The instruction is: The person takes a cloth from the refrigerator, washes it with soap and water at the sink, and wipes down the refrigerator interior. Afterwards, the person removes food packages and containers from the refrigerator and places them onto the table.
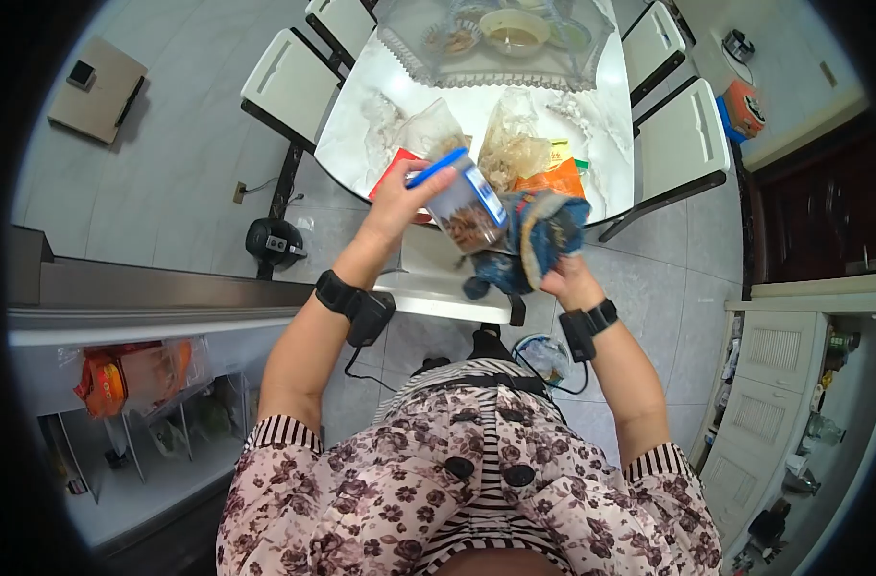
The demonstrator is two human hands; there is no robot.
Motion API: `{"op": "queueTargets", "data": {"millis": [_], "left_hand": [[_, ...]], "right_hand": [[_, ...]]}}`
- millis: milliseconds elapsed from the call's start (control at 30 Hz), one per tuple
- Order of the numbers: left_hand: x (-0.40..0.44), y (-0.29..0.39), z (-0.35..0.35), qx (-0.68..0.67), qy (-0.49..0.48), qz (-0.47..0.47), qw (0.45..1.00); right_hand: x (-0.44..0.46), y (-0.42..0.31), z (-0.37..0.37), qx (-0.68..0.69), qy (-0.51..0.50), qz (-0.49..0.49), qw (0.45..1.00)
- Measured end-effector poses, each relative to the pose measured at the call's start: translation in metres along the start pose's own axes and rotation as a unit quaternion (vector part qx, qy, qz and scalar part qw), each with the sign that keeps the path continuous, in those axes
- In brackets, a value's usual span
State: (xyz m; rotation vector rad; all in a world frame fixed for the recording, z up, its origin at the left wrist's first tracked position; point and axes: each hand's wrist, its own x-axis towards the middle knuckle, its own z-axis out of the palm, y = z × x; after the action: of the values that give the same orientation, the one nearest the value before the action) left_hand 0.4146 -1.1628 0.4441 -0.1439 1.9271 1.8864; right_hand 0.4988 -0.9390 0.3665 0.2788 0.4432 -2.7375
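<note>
My left hand (399, 202) is closed around a clear plastic container (467, 213) by its blue-lidded end. Brown dried pieces lie inside it, and a white and blue label is on its side. The container is tilted, lid toward the upper left. In my right hand (570, 278) is a bunched blue cloth (545, 240) with a tan edge, against or just beside the container; I cannot tell whether they touch. Beyond my hands, plastic bags (515, 134) and an orange packet (553, 179) lie on the white table (606, 115).
A mesh food cover (495, 67) stands over dishes at the table's far end. White chairs (683, 134) flank the table, and one is tucked at the near edge. An open fridge (169, 480) is at my left. A bin (543, 360) stands near my feet.
</note>
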Motion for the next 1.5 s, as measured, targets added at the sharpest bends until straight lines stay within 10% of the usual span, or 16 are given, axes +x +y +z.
{"op": "queueTargets", "data": {"millis": [133, 367, 733, 1033, 1500], "left_hand": [[-0.022, -0.013, 0.0, 0.203, 0.013, 0.135, 0.97], [-0.061, -0.008, -0.037, -0.089, -0.136, 0.047, 0.986], [-0.128, -0.033, -0.069, -0.18, -0.023, 0.104, 0.978], [-0.167, -0.078, -0.055, 0.435, 0.068, 0.217, 0.871], [-0.213, -0.147, -0.112, 0.219, 0.05, 0.246, 0.943]], "right_hand": [[0.019, 0.038, 0.02, -0.003, -0.003, 0.112, 0.994], [0.016, 0.068, 0.042, 0.01, -0.105, 0.15, 0.983], [0.016, 0.099, 0.019, -0.01, -0.006, 0.173, 0.985], [-0.003, 0.152, 0.05, -0.245, -0.017, 0.17, 0.954], [0.0, 0.216, 0.055, -0.429, -0.009, 0.134, 0.893]]}}
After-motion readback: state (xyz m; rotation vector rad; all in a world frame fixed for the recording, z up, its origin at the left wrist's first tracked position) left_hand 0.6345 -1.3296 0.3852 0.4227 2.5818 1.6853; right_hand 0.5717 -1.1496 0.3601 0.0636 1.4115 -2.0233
